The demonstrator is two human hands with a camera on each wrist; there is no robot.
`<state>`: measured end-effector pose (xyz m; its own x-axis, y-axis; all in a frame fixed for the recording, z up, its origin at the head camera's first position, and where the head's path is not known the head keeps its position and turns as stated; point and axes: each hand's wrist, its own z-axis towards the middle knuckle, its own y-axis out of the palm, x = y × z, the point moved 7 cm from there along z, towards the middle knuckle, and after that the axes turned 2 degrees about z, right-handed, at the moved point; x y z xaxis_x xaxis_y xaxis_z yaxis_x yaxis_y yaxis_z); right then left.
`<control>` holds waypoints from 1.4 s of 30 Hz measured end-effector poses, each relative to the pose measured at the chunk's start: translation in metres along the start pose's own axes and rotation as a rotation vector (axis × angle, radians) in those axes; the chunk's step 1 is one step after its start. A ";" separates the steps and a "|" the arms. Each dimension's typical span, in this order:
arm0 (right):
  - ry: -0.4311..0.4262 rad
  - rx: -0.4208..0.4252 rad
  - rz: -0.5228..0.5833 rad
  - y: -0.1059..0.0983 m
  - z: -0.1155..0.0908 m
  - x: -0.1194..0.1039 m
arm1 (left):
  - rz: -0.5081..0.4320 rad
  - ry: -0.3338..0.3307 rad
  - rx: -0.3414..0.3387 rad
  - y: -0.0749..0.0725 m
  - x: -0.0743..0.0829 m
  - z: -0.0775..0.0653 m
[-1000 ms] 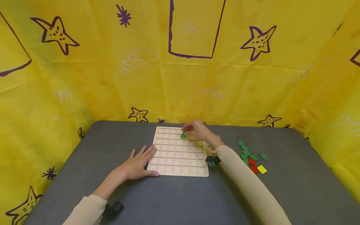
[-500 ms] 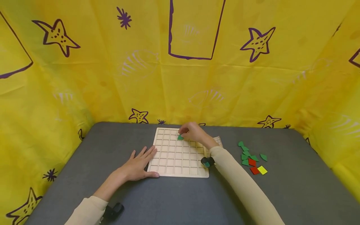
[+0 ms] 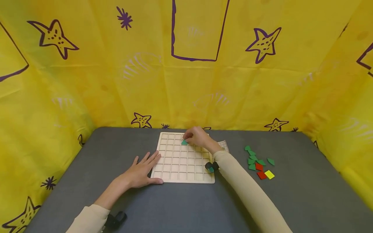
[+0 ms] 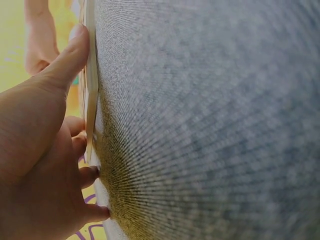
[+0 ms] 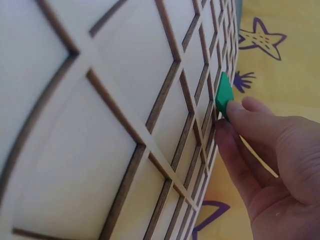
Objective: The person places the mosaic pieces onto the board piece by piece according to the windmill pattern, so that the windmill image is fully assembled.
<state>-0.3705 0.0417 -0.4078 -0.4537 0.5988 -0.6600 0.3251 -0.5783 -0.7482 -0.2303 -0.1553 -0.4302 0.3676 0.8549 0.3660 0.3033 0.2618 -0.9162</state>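
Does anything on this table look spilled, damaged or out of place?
Nothing looks spilled or damaged. Only the gridded sheet by the wooden board seems slightly askew to it, though the right sleeve hides much of the sheet.

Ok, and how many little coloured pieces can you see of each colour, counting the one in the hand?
Green pieces: 8 (7 lying on the table, 1 in the right hand)
Red pieces: 2
Yellow piece: 1
Total: 11 that show; some green ones lie close together, so one could be hidden.
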 end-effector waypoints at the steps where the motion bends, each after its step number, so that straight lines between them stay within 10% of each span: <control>1: 0.001 0.006 -0.007 -0.001 0.000 -0.001 | -0.002 0.002 0.003 -0.001 0.000 0.000; 24: 0.004 -0.025 -0.111 -0.002 -0.004 -0.015 | -0.008 -0.011 -0.014 -0.004 0.003 -0.001; 42: -0.074 -0.077 -0.077 -0.044 -0.038 -0.043 | -0.017 -0.011 -0.016 -0.005 0.006 -0.002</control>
<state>-0.3341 0.0622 -0.3493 -0.5391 0.5952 -0.5960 0.3488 -0.4863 -0.8012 -0.2283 -0.1527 -0.4229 0.3525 0.8555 0.3794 0.3232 0.2691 -0.9072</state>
